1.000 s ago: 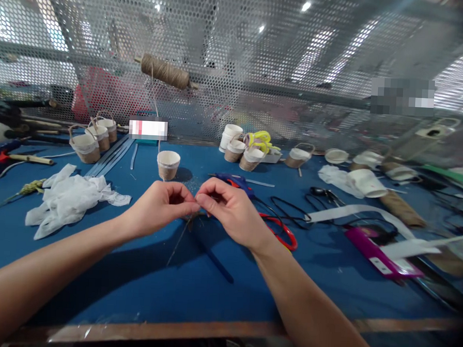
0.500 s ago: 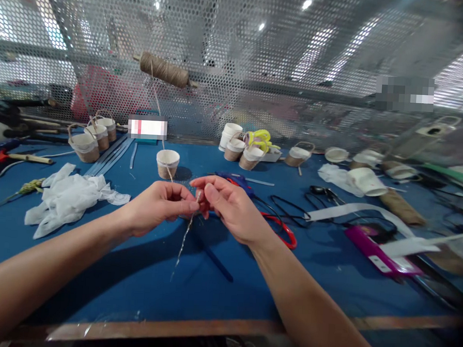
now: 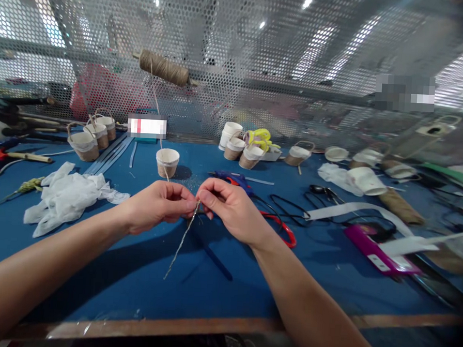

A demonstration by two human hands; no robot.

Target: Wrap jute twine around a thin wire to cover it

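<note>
My left hand [image 3: 165, 206] is closed in a pinch on a thin twisted wire [image 3: 180, 244], whose free end slants down to the left over the blue table. The fingertips of my right hand [image 3: 227, 207] are pinched together on the same wire's upper end, close against the left fingertips. A strand of twine [image 3: 156, 99] runs from the twine spool [image 3: 164, 68] on the mesh panel, past a small white-and-brown pot [image 3: 167, 167], down to my left hand. Where wire and twine meet is hidden by the fingers.
Beyond my right hand lies a blue glue gun [image 3: 231, 179] with a black cable. White fabric [image 3: 65, 198] is heaped at the left. Several small pots [image 3: 83, 145] stand along the back. Toward the right are a purple-cased object [image 3: 378, 251] and a white ribbon [image 3: 354, 208].
My right fingers, looser and more spread before, have closed into a pinch against the left fingertips. The wire's free end has swung slightly left.
</note>
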